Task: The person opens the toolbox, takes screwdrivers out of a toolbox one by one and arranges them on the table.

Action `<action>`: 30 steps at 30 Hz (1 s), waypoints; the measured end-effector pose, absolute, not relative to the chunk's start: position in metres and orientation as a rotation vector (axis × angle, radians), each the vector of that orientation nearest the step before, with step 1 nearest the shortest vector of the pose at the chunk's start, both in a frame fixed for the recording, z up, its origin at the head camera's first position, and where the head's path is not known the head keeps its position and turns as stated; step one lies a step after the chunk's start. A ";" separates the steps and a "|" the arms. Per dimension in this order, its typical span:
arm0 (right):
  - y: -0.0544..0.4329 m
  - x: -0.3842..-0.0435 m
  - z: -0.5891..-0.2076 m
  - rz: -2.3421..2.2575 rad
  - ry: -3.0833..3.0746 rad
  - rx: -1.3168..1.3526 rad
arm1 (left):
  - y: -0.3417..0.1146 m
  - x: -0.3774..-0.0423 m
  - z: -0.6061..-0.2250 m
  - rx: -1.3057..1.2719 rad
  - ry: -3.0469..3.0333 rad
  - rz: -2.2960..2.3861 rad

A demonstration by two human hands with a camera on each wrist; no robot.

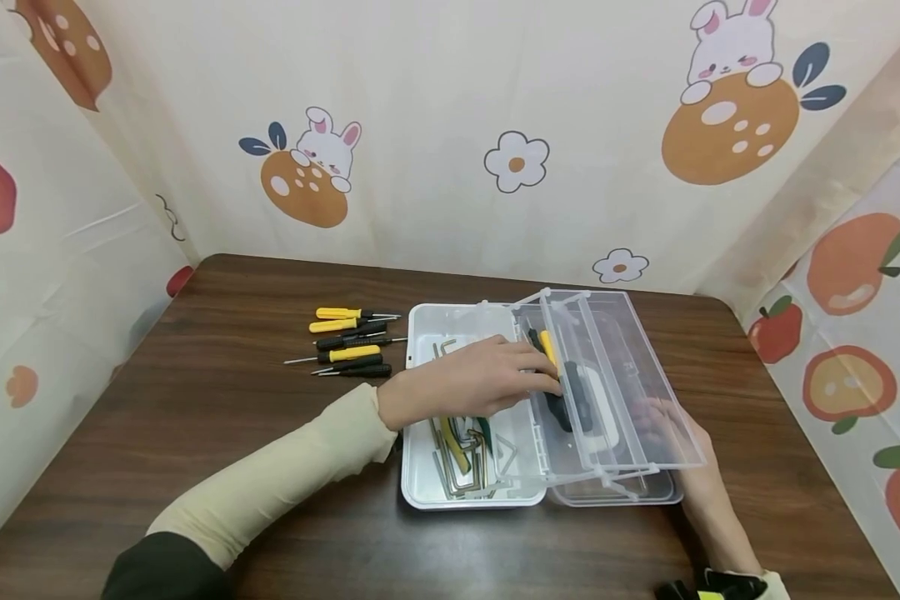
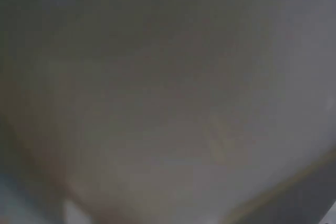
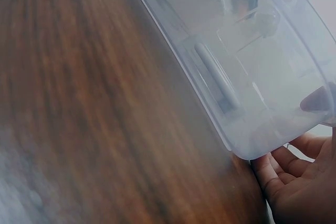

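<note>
My left hand (image 1: 487, 379) reaches over the white tray (image 1: 412, 462) into the clear compartment beside it. Its fingers hold a yellow-and-black tool (image 1: 547, 346), whose kind is partly hidden. Black handles (image 1: 558, 412) lie just below the fingertips. On the far side, my right hand (image 1: 678, 437) grips the edge of a tilted clear divided lid (image 1: 652, 367), seen partly through the plastic. In the right wrist view, its fingers (image 3: 286, 166) curl at the corner of the clear box (image 3: 210, 77). The left wrist view is too dark and blurred to read.
Several yellow and black screwdrivers (image 1: 352, 353) lie on the brown table (image 1: 292, 467) left of the tray. Bent hex keys (image 1: 465, 475) and a yellow-handled piece (image 1: 453, 446) sit inside the tray. A printed curtain (image 1: 435, 167) stands behind the table.
</note>
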State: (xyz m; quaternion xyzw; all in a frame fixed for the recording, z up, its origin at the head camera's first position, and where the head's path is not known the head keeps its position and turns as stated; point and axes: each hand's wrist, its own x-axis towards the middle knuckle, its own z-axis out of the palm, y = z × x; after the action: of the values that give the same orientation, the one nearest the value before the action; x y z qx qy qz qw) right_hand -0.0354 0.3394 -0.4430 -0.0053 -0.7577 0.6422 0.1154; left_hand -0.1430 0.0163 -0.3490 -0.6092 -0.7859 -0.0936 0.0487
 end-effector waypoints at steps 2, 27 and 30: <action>0.339 -0.036 -0.443 1.886 -2.214 -0.026 | 0.016 -0.143 -0.350 -1.860 -2.393 -0.328; 0.338 -0.037 -0.441 1.879 -2.231 -0.039 | 0.019 -0.121 -0.349 -1.928 -2.277 -0.211; 0.338 -0.036 -0.442 1.880 -2.225 -0.042 | 0.020 -0.121 -0.349 -1.961 -2.290 -0.251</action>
State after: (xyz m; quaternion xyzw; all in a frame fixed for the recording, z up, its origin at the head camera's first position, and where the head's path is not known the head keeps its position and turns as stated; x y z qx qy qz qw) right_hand -0.0355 0.3380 -0.4420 -0.0142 -0.7588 0.6411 0.1139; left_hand -0.1210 0.0202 -0.3489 -0.6471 -0.7556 -0.0828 0.0583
